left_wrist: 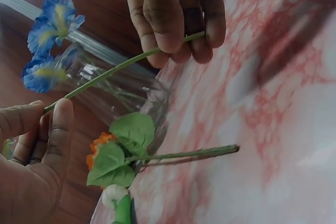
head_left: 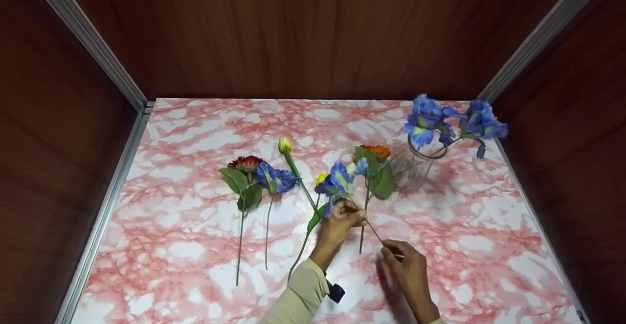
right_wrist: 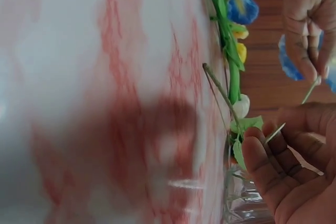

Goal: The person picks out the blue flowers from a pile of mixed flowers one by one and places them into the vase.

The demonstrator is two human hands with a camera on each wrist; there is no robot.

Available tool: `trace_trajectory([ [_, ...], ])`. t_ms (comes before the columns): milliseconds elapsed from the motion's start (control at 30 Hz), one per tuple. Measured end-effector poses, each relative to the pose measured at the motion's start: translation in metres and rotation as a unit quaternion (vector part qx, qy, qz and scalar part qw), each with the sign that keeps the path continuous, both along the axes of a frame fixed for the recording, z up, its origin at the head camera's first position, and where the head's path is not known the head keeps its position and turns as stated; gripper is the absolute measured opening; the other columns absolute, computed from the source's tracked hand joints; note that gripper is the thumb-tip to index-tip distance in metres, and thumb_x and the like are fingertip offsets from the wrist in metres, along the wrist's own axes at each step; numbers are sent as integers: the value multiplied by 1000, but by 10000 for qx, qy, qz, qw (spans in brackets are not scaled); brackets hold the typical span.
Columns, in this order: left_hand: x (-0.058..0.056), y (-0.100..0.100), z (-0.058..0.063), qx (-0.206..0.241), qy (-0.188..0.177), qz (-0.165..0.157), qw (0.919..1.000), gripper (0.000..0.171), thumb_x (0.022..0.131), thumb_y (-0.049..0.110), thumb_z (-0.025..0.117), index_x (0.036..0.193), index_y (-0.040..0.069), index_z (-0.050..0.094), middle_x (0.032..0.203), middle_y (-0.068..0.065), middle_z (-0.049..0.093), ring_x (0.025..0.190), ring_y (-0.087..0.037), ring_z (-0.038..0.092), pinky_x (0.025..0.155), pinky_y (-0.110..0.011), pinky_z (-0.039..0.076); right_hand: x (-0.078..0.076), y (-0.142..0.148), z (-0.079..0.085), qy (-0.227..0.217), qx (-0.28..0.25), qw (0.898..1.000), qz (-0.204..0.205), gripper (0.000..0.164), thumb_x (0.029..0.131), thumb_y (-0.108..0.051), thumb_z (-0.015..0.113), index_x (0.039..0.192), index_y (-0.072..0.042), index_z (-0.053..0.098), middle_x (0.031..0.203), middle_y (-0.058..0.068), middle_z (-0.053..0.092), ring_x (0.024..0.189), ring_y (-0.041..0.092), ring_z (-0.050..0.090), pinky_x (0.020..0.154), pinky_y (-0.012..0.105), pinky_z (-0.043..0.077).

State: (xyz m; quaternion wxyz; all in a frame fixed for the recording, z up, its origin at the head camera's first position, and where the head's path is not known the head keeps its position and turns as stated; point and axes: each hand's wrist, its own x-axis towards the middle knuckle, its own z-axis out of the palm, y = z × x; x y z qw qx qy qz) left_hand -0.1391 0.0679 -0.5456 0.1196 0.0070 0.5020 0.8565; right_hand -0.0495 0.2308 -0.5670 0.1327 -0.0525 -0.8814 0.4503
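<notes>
A blue iris on a thin green stem is held between both hands. My left hand pinches the stem just below the bloom, between thumb and fingertips. Lower down, the right hand grips the stem near its free end, which pokes out past the thumb in the right wrist view. Beside the left hand lies an orange flower with broad green leaves. Under the held iris, a yellow bloom and a white bud partly show.
A clear glass vase with two blue irises stands at the right. Left of the hands lie a dark red flower, another blue iris and a yellow-green tulip bud. Wooden panels enclose the marbled table.
</notes>
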Motion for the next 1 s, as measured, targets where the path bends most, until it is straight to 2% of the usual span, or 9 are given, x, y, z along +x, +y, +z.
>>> trace_trajectory([
  [167, -8, -7, 4, 126, 96, 137, 9998, 13, 83, -14, 61, 87, -5, 53, 83, -7, 60, 72, -15, 63, 72, -34, 57, -8, 6, 7, -229, -174, 9995, -149, 17, 89, -14, 70, 102, -3, 73, 94, 7, 72, 83, 19, 69, 71, 20, 53],
  [333, -16, -12, 12, 41, 198, 316, 9993, 12, 83, -13, 63, 91, -9, 55, 85, -8, 62, 73, -15, 63, 72, -34, 57, -17, 12, 10, -168, -513, 9985, -97, 24, 92, -21, 67, 107, -4, 72, 96, 6, 72, 84, 18, 69, 70, 19, 52],
  [500, -20, -14, 20, 51, 373, 497, 9981, 15, 82, -12, 65, 93, -16, 56, 85, -11, 64, 74, -18, 64, 73, -37, 57, -27, 15, 12, 8, -519, 9986, -101, 22, 91, -19, 67, 106, -4, 72, 96, 6, 72, 84, 18, 68, 71, 17, 51],
  [633, -23, -13, 23, 112, 697, 707, 9950, 18, 80, -14, 64, 93, -21, 55, 85, -17, 64, 75, -20, 65, 73, -41, 57, -36, 16, 15, -56, -491, 9985, -223, 21, 91, -19, 67, 108, -7, 71, 96, 5, 72, 84, 17, 67, 69, 19, 51],
  [800, -28, -10, 25, 195, 968, 883, 9912, 16, 80, -15, 64, 92, -20, 54, 88, -23, 62, 77, -23, 64, 74, -42, 57, -48, 16, 19, -122, -750, 9965, -361, 22, 92, -16, 66, 111, -6, 69, 98, 8, 70, 88, 18, 66, 72, 18, 50],
  [1000, -34, -8, 30, 248, 1207, 1020, 9871, 19, 78, -17, 63, 94, -22, 54, 86, -27, 63, 78, -24, 65, 75, -42, 57, -68, 19, 26, 218, -1003, 9928, -611, 24, 92, -11, 65, 112, 1, 66, 101, 15, 68, 90, 19, 63, 74, 16, 48],
])
